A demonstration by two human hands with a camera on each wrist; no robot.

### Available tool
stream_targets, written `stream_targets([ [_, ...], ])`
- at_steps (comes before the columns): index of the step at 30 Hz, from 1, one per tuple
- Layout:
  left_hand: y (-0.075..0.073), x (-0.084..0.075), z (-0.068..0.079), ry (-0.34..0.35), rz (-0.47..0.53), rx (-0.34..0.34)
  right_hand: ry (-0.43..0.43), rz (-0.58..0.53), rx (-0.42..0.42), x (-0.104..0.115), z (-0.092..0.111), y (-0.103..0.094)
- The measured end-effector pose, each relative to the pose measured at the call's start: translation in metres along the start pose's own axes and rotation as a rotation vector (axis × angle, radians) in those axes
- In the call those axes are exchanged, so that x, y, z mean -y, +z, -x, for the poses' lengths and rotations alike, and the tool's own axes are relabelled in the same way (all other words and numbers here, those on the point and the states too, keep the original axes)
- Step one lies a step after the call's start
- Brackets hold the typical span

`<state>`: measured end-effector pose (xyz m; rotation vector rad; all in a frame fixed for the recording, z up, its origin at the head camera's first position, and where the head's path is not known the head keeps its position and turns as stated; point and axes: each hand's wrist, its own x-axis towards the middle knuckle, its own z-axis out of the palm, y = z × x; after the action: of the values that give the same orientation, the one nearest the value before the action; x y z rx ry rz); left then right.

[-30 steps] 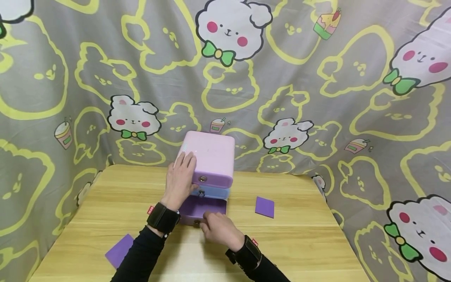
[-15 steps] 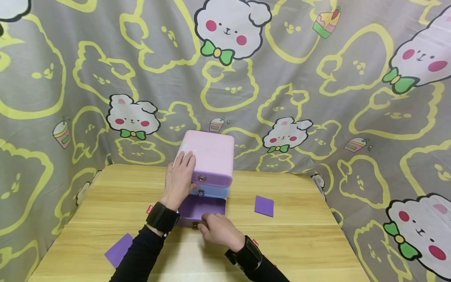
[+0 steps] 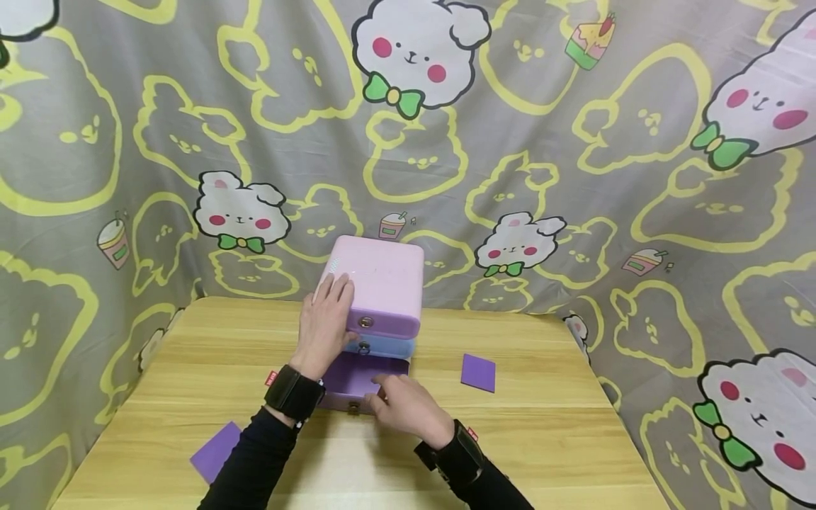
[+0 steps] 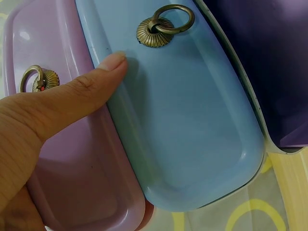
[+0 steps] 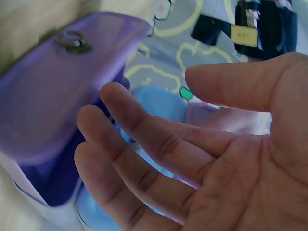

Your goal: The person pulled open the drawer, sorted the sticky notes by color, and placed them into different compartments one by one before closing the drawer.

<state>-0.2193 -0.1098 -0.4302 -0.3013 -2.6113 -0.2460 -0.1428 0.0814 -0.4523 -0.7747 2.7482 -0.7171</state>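
A small chest of drawers (image 3: 382,276) with a pink top stands on the table, its lowest purple drawer (image 3: 363,375) pulled out. My left hand (image 3: 324,322) rests on the upper left edge of the chest, fingers laid along the top. Its thumb (image 4: 91,89) crosses the lilac drawer front (image 4: 91,163) and reaches onto the blue drawer front (image 4: 187,110), below a brass ring pull (image 4: 175,18). Over the right front edge of the pulled-out drawer is my right hand (image 3: 408,407). In the right wrist view its fingers are parted, thumb apart, holding nothing.
A purple square (image 3: 478,373) lies on the wooden table (image 3: 542,439) to the right of the chest. Another purple piece (image 3: 215,452) lies at the front left, partly behind my left sleeve. A patterned curtain (image 3: 331,163) hangs behind and along both sides.
My right hand has left the ring pull of the lowest drawer and shifted slightly right and up, its fingers loosening. My left hand and the chest stay in place.
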Motion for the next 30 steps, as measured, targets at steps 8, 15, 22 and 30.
stream_targets([
  [8,0.001,0.0,0.001,0.005,-0.008,0.005,0.029,-0.01,-0.081,-0.01,0.008,-0.031],
  [15,0.001,0.001,0.001,0.004,0.0,-0.007,0.094,-0.013,-0.147,-0.025,0.018,-0.06],
  [22,0.001,0.002,0.0,0.006,0.0,-0.007,0.146,0.054,-0.25,-0.045,0.019,-0.08],
  [30,-0.001,-0.001,-0.001,0.006,0.004,-0.006,0.175,0.129,-0.284,-0.076,0.016,-0.093],
])
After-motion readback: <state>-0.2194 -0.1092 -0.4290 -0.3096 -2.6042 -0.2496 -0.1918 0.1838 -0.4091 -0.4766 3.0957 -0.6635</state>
